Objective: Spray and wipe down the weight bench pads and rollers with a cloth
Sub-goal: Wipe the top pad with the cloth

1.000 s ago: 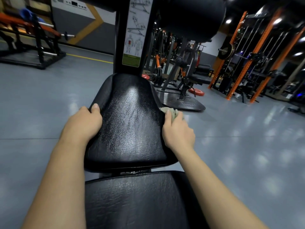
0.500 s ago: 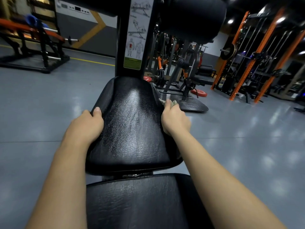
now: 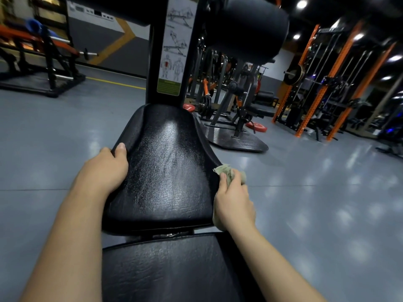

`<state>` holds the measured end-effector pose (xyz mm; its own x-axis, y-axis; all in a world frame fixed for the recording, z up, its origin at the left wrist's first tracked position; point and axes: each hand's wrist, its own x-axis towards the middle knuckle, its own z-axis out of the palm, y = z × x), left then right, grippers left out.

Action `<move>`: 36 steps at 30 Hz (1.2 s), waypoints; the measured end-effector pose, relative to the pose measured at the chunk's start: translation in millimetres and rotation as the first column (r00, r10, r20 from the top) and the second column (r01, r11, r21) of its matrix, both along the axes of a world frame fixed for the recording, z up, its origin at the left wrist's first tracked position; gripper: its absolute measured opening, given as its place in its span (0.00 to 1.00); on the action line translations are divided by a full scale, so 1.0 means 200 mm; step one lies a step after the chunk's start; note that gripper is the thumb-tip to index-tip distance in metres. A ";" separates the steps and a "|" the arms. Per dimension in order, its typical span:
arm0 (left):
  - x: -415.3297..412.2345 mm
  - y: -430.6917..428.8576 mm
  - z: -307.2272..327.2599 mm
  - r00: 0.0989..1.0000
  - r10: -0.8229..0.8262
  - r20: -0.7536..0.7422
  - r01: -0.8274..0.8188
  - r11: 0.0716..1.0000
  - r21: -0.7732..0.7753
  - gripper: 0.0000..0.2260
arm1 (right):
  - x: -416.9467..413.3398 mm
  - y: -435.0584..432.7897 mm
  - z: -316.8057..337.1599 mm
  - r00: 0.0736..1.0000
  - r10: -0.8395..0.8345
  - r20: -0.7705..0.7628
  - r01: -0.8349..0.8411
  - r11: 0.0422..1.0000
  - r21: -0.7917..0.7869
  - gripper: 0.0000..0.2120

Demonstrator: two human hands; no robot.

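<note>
**Seat pad held at both edges, cloth at its right side**

On the near side of the seat pad [image 3: 165,171], a second black pad [image 3: 170,269] is seen. The two are separated by a narrow gap in which a strip of metal is visible. The seat pad is black, textured and glossy, widest at its near end and narrowed toward its far end.

Its left edge is gripped by the left hand [image 3: 104,171]. The thumb is laid on the upper surface and the fingers are wrapped over the edge, out of sight. At the right edge of the seat pad, the right hand [image 3: 233,203] is closed round a bunched pale cloth [image 3: 226,171], which is held against the side of the pad. One tuft is shown protruding past the thumb, and a fold is seen below the palm.

At the far end of the seat pad a black upright post [image 3: 159,62] is mounted, to which a white exercise label [image 3: 176,51] with a green foot is fixed. Above and to the right of that far end, a large black roller [image 3: 246,27] is carried.

The seat pad is surrounded by a glossy grey floor [image 3: 327,203]. Farther right of the seat pad, a red weight plate [image 3: 257,126] is laid on the floor beside dark machines, and orange racks [image 3: 305,83] are set beyond it. Far to the left of the seat pad, a black and orange frame [image 3: 43,62] is seen, blurred.
</note>
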<state>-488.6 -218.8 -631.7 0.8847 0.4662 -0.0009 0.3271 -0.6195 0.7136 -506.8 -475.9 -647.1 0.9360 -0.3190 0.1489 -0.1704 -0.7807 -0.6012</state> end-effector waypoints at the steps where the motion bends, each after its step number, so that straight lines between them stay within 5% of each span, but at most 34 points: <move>1: 0.00 0.00 -0.01 1.000 0.000 0.010 0.000 1.000 0.000 0.29 | 0.03 0.01 0.02 1.000 0.004 -0.001 -0.004 1.000 -0.024 0.21; 15: -0.01 0.00 -0.01 0.999 0.006 0.038 -0.006 1.000 0.005 0.29 | 0.63 0.16 0.32 0.963 0.253 0.089 -0.244 0.964 -0.102 0.31; 22: 0.01 0.00 0.01 1.000 0.003 0.020 -0.003 1.000 -0.006 0.27 | 0.85 0.27 0.41 0.959 0.249 0.137 -0.257 0.965 0.048 0.32; 26: 0.01 -0.01 0.03 1.000 0.024 0.000 -0.024 0.999 -0.023 0.26 | 0.81 0.38 0.41 0.971 0.169 0.167 -0.160 0.985 -0.064 0.28; 31: -0.01 -0.04 0.02 0.999 0.050 0.004 -0.050 0.998 -0.031 0.26 | 0.54 0.40 0.20 0.881 0.199 0.429 -0.068 0.951 -0.302 0.19; 36: 0.01 -0.01 0.01 0.997 0.072 0.040 -0.070 0.996 -0.058 0.24 | 0.37 0.41 0.28 0.889 0.240 0.390 -0.208 0.970 -0.123 0.17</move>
